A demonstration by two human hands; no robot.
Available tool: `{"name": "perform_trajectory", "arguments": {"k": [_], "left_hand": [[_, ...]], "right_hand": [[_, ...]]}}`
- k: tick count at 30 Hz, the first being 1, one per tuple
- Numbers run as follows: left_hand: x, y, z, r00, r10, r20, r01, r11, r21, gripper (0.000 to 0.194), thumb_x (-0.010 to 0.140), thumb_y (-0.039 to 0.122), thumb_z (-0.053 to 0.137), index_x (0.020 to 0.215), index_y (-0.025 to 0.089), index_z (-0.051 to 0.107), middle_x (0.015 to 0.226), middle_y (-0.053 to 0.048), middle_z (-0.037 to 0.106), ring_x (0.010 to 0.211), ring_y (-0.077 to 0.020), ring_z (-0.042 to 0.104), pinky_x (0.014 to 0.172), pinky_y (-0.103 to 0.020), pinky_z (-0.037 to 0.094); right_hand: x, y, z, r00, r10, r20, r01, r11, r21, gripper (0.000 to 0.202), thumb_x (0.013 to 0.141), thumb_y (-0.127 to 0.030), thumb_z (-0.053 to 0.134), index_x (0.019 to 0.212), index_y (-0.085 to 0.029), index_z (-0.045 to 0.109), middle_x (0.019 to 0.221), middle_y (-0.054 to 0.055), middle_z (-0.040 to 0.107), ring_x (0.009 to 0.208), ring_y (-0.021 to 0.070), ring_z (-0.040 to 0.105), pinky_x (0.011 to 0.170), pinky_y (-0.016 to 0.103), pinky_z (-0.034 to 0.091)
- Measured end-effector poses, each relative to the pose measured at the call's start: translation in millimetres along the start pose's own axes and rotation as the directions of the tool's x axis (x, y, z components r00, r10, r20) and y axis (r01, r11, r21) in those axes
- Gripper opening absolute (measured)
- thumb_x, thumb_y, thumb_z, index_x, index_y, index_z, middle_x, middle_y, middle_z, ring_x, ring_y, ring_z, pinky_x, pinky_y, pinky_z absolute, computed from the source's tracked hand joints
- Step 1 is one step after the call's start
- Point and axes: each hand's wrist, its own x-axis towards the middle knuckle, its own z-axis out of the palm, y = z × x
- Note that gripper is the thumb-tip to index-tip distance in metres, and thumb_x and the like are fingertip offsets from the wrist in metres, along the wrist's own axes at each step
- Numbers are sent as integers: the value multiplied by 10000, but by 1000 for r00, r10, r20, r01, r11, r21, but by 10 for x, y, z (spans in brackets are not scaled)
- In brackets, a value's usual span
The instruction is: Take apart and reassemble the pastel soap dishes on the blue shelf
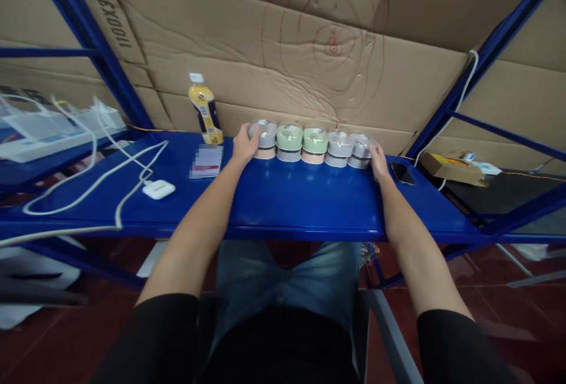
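A row of small plastic boxes, stacked two high, stands on the blue shelf (305, 201) against the cardboard. Their tops are clear and rounded, with small light items showing inside that I cannot make out. My left hand (245, 143) has its fingers round the leftmost grey box (266, 135). At the other end, my right hand (378, 163) grips the side of the rightmost grey box (361, 145). Between them sit two green boxes (289, 137) and another grey box (339, 144). The lower layer has pink boxes (312, 158) and grey ones.
A yellow drink bottle (206, 110) stands at the back left, behind a small blurred packet (207, 161). A white earbud case (158, 189) lies beside a looping white cable (88, 186). To the right are a phone (402, 173) and an opened carton (453, 168).
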Motion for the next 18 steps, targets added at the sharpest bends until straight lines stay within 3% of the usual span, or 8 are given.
{"name": "perform_trajectory", "arguments": {"k": [3,6,10,13,18], "left_hand": [[71,-99,-123,997,-51,-59,52,999,5,524,981,494,657,1424,215,625,1459,-188,726,1468,-410,613,1290,-602,416],[123,-208,-274,991,-87,-102,88,996,13,455,1002,471,628,1376,213,626,1455,-211,709,1456,-402,616,1278,-585,434],[154,-305,-403,992,-83,-98,84,996,4,345,1041,451,572,1297,226,629,1416,-203,715,1396,-377,658,1263,-559,455],[156,-325,-407,993,-63,-103,62,998,-11,330,1035,439,574,1283,227,624,1400,-200,723,1397,-388,656,1270,-588,443],[141,-306,-363,991,-65,-117,63,998,-24,410,1026,439,570,1359,201,593,1500,-231,677,1502,-417,572,1322,-648,358]], "right_hand": [[-47,-71,117,992,35,122,-46,995,93,994,776,-856,657,1512,-191,583,1619,204,632,1502,327,607,1273,502,469],[-90,-131,244,981,12,195,-25,997,68,1030,760,-811,733,1544,-168,550,1598,219,644,1472,338,628,1260,514,482],[-156,-235,408,993,72,93,-55,982,-180,1210,669,-710,875,1628,-98,461,1629,309,567,1508,435,568,1277,610,435],[-214,-335,508,1000,11,8,-8,944,-330,1320,658,-654,904,1698,-64,345,1679,362,460,1574,498,466,1289,659,383],[-279,-461,593,998,-42,42,57,871,-488,1198,780,-613,821,1715,-67,310,1549,357,592,1450,515,583,1206,672,443]]}}
